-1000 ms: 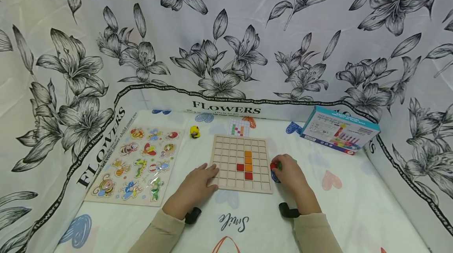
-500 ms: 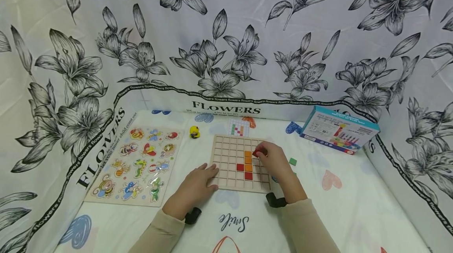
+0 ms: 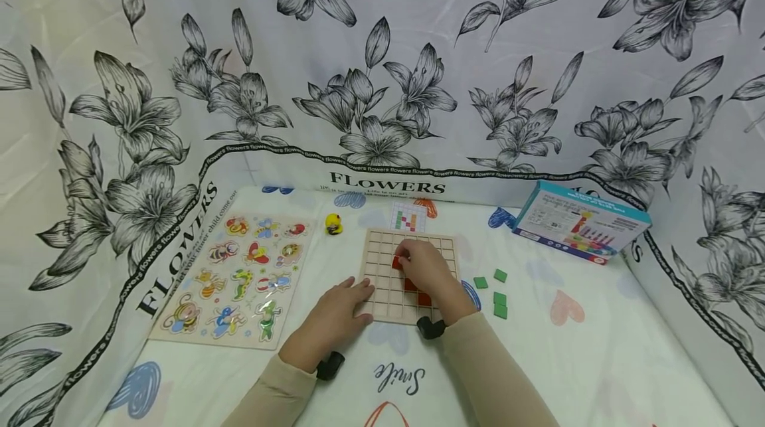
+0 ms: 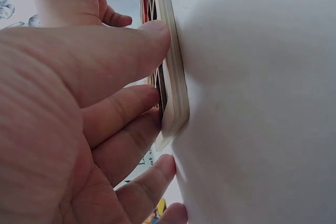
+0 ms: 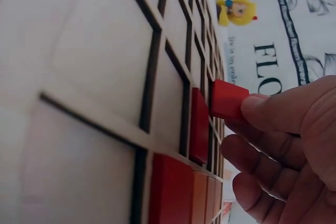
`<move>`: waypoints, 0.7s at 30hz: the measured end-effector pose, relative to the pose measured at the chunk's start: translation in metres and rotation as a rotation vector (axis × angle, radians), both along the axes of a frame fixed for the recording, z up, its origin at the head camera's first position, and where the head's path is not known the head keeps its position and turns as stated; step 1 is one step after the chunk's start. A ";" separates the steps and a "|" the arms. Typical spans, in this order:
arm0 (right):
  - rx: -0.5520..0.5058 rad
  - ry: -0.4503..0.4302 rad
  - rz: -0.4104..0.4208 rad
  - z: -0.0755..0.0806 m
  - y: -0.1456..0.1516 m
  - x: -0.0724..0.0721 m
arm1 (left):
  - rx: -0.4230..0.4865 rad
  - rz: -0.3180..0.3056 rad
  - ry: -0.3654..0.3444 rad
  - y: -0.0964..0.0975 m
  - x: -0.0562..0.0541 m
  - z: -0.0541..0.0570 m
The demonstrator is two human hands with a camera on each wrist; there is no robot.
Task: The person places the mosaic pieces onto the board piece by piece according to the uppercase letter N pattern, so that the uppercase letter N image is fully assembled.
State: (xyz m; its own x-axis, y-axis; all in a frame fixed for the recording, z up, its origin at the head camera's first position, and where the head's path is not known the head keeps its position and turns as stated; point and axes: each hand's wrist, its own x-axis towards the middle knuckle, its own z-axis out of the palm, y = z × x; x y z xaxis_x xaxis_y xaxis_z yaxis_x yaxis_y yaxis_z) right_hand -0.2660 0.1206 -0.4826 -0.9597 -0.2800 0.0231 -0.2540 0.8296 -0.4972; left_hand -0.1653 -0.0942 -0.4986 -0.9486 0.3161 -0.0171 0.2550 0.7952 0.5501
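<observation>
A wooden grid board (image 3: 380, 294) lies in the middle of the table. My left hand (image 3: 337, 314) rests at its left edge with relaxed fingers, thumb and fingertips touching the rim in the left wrist view. Over the board, my right hand (image 3: 425, 271) pinches a red square tile (image 5: 229, 99) between thumb and finger. That tile is tilted at the grid. Below it in the right wrist view sit another red tile (image 5: 199, 125), a nearer red tile (image 5: 170, 190) and orange tiles (image 5: 199, 195) in the cells. In the head view my right hand hides the orange tiles.
Several green tiles (image 3: 500, 298) lie right of the board. Behind it is a pattern card (image 3: 409, 217). A yellow toy figure (image 3: 333, 224) stands back left, beside an insect puzzle board (image 3: 281, 294). A toy box (image 3: 582, 222) leans at the back right.
My right hand has moved left from beside the board to over its grid, carrying the red tile. The green tiles it covered now show. My left hand stays at the board's edge.
</observation>
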 end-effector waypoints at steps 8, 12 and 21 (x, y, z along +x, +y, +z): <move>-0.009 -0.068 -0.015 -0.003 0.000 0.003 | -0.010 0.002 0.008 0.000 0.000 0.000; -0.045 -0.092 -0.001 -0.005 0.000 0.006 | -0.015 0.007 0.007 -0.001 0.000 0.000; 0.039 -0.038 0.010 -0.009 0.000 0.008 | -0.007 -0.009 0.023 0.000 0.000 -0.001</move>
State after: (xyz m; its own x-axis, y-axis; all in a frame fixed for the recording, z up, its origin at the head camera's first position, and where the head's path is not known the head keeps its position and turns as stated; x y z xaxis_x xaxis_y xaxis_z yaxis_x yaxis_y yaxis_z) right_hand -0.2577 0.1208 -0.4915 -0.9568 -0.2898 -0.0247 -0.2440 0.8462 -0.4737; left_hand -0.1650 -0.0938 -0.5000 -0.9459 0.3243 0.0021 0.2744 0.7969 0.5382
